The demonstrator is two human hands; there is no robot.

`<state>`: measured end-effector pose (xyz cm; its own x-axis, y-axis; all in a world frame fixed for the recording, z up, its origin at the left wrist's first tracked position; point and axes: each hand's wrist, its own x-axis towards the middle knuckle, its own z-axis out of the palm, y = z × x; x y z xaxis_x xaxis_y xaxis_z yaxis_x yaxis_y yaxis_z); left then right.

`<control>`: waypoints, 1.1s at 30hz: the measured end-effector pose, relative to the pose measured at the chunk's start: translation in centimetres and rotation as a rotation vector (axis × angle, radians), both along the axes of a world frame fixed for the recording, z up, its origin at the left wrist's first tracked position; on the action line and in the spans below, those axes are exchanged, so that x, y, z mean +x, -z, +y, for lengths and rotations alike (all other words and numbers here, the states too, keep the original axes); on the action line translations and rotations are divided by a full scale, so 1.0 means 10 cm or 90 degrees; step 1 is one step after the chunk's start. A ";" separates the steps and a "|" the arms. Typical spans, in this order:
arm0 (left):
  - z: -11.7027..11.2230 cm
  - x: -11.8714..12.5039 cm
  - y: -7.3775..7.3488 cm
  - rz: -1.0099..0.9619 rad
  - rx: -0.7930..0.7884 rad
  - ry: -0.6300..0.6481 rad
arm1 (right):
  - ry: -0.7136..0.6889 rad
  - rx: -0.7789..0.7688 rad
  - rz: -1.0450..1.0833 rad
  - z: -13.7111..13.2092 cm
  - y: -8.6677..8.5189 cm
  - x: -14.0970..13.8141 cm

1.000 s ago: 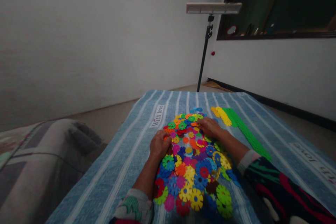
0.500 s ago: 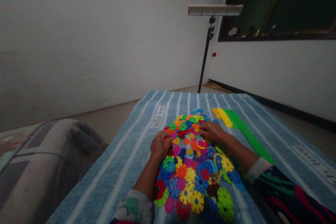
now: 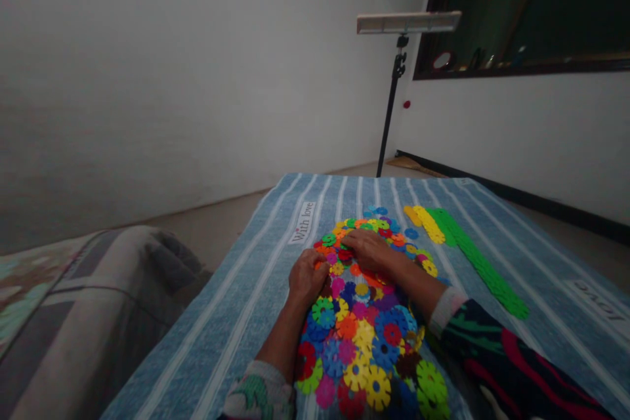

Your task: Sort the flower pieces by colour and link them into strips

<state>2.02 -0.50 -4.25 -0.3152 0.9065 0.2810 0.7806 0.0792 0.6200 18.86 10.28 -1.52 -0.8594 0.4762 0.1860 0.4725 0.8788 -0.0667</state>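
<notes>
A spread heap of plastic snowflake discs (image 3: 364,335) in many colours lies on the striped cloth in front of me. My left hand (image 3: 308,277) is at the heap's left edge, its thumb and fingers closed on an orange snowflake disc (image 3: 319,266). Over the far part of the heap is my right hand (image 3: 368,251), fingers bent together and pointing left, beside red and green discs. Its fingertips hide whatever may be between them. To the right lie a long row of linked green discs (image 3: 485,262) and a shorter yellow row (image 3: 429,224).
Blue cloth with white stripes (image 3: 236,289) covers the table. A few blue discs (image 3: 378,210) lie beyond the heap. Behind the table stands a lamp on a black stand (image 3: 388,111). A cloth-covered seat or bed (image 3: 123,302) is at the left.
My right hand has moved left across the heap, closer to my left hand. My left hand keeps its place with the orange disc. The view has shifted slightly.
</notes>
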 end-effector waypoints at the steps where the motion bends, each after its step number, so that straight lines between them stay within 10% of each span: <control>1: 0.00 0.00 0.00 0.001 0.001 0.001 | -0.004 -0.002 -0.001 -0.02 0.02 0.01; 13: 0.02 0.00 0.03 0.000 -0.011 -0.009 | 0.002 -0.169 0.070 -0.23 -0.07 0.65; 23: 0.08 -0.07 0.03 0.009 0.003 -0.003 | 0.204 -0.185 0.233 0.00 -0.25 1.47; 33: 0.16 -0.12 0.07 0.043 -0.009 -0.013 | 0.330 -0.221 -0.048 -0.20 -0.43 2.76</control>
<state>0.81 1.14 -4.93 -0.3137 0.9044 0.2891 0.8191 0.1037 0.5643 46.51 8.30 2.82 -0.5048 0.8566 -0.1071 0.8463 0.4666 -0.2570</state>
